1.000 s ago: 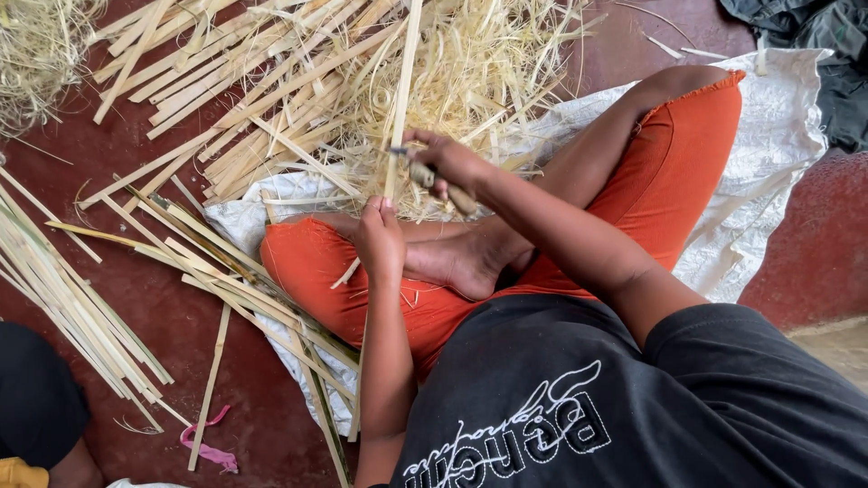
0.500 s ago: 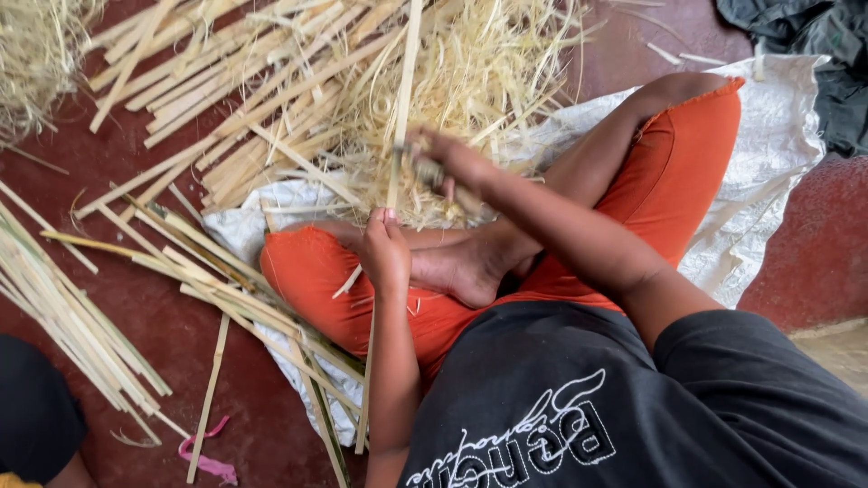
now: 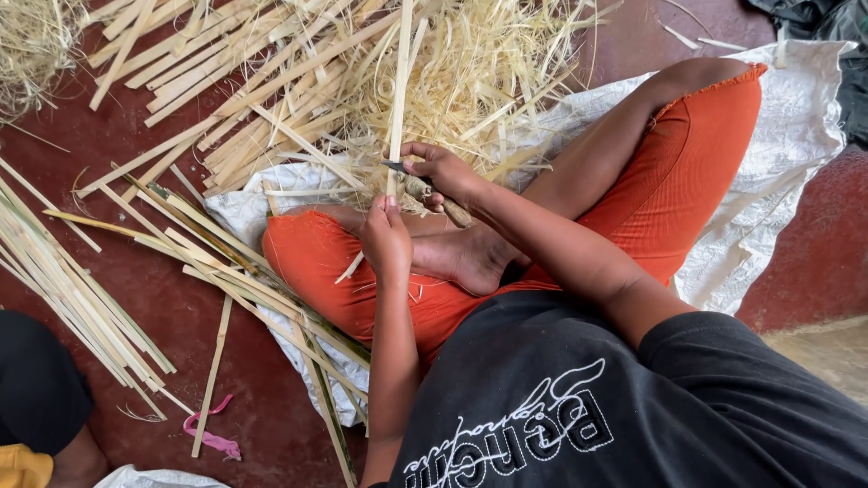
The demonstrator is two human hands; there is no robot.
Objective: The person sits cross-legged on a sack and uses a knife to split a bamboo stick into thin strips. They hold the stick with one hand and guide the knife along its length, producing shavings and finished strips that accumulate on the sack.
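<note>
I sit cross-legged in orange trousers (image 3: 696, 172) on a white sack (image 3: 796, 126). My left hand (image 3: 387, 237) grips the lower end of a long pale bamboo strip (image 3: 399, 90) that stands up and away from my lap. My right hand (image 3: 445, 173) holds a small knife (image 3: 418, 185) with a wooden handle, its dark blade laid against the strip just above my left hand. My bare foot (image 3: 461, 258) rests under both hands.
A heap of thin shavings (image 3: 488, 72) lies ahead. Flat bamboo slats (image 3: 226, 81) are piled at the upper left, and a bundle of thin strips (image 3: 63, 280) lies at left on the red floor. Another person's dark clothing (image 3: 36, 389) shows at bottom left.
My right hand with the knife has come back down the strip toward my left hand. The strip stays upright in my left hand.
</note>
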